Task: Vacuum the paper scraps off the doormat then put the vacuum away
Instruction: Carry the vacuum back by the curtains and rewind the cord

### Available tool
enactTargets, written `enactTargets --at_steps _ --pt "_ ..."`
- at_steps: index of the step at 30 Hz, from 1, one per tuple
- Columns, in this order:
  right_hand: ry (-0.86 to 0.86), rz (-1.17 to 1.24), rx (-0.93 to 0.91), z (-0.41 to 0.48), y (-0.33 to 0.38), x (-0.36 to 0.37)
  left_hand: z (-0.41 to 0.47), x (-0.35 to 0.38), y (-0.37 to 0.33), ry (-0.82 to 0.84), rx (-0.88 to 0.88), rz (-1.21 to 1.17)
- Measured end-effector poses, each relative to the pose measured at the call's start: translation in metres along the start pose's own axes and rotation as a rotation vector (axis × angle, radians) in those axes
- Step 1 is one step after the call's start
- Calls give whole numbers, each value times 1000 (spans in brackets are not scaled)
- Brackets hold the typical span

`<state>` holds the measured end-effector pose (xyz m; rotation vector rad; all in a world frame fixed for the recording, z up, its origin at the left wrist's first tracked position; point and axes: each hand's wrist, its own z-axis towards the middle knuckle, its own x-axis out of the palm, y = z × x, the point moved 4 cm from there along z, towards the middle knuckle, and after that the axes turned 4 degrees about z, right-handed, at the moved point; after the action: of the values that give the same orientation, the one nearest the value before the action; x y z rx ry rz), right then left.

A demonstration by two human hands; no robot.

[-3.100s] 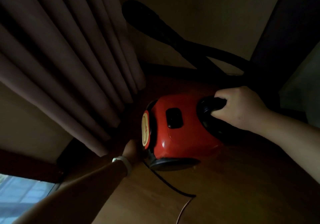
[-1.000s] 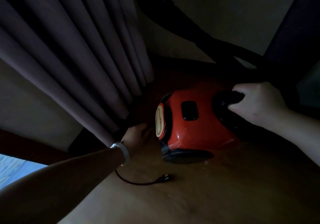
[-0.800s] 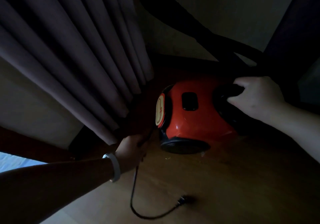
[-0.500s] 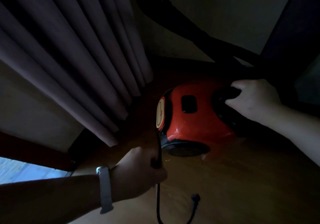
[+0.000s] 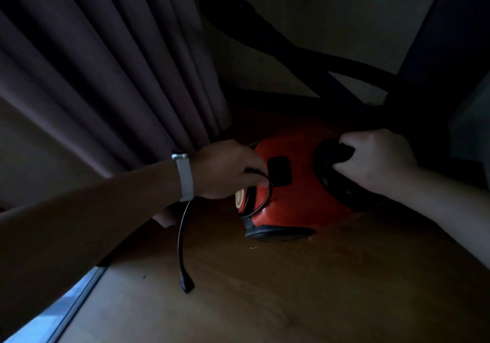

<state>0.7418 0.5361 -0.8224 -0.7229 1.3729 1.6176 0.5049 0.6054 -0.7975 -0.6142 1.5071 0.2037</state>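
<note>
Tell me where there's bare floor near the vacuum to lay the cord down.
Bare: the wooden floor in front of the red vacuum, right of the dangling plug. Crowded: the curtain hangs close on the left by the left hand holding the cord; the black hose fills the corner behind the right hand on the handle.

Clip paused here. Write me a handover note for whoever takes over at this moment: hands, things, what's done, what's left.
Left hand: pinches the cord over the top of the vacuum; the plug dangles free, low by the floor.
Right hand: grips the vacuum's handle.
Vacuum: on the floor beside the curtain, hose behind it.
Done: unplugged, and the vacuum stands in the corner. The doormat is out of view, so the scraps cannot be checked.
Left: probably tidy the cord onto the vacuum, then let go.
</note>
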Motion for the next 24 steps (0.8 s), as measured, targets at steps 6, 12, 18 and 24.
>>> enactTargets --at_steps 6,12,18,24 --pt "-29 8 -46 -2 0 -2 20 21 57 -81 -291 -225" --pt "-23 83 13 0 -2 -11 14 38 93 -256 -539 -658" --pt "-50 96 -14 -4 -3 -12 12 66 90 -310 -612 -811" --pt "-40 59 -34 -2 -5 -9 -11 111 86 -470 -801 -1024"
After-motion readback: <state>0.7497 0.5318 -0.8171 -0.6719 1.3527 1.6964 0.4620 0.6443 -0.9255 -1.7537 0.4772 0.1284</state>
